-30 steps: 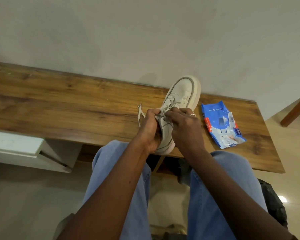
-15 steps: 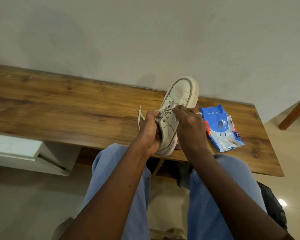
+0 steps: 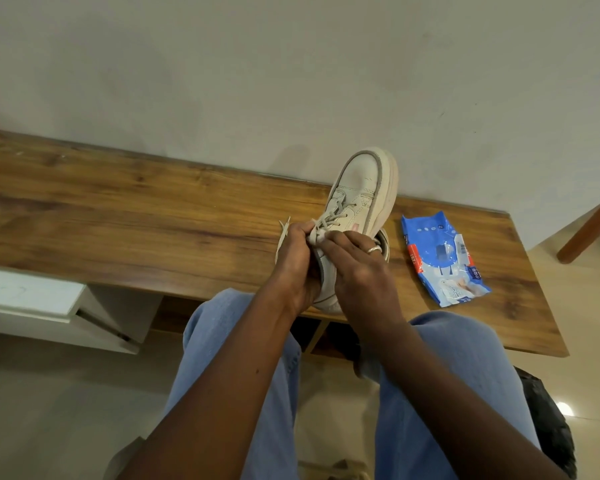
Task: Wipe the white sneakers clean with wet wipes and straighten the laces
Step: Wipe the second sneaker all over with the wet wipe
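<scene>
A white sneaker (image 3: 359,188) stands on the wooden bench (image 3: 136,220), toe pointing at the wall and tilted up a little. My left hand (image 3: 293,261) grips the sneaker's left side and pinches a lace; a loose lace end (image 3: 284,230) hangs out to its left. My right hand (image 3: 355,268), with a ring on one finger, pinches the laces (image 3: 328,220) near the tongue. Behind my right hand a second sneaker (image 3: 384,242) shows only as a sliver. A blue pack of wet wipes (image 3: 442,258) lies flat on the bench to the right.
The bench runs along a plain wall (image 3: 291,81). A white drawer unit (image 3: 49,306) sits low at the left. A wooden leg (image 3: 589,230) slants at the far right. A dark bag (image 3: 548,420) lies on the floor by my right knee.
The sneaker's toe has lifted and swung slightly right. My right hand has slid along the laces toward my left hand, and both now pinch the laces close together.
</scene>
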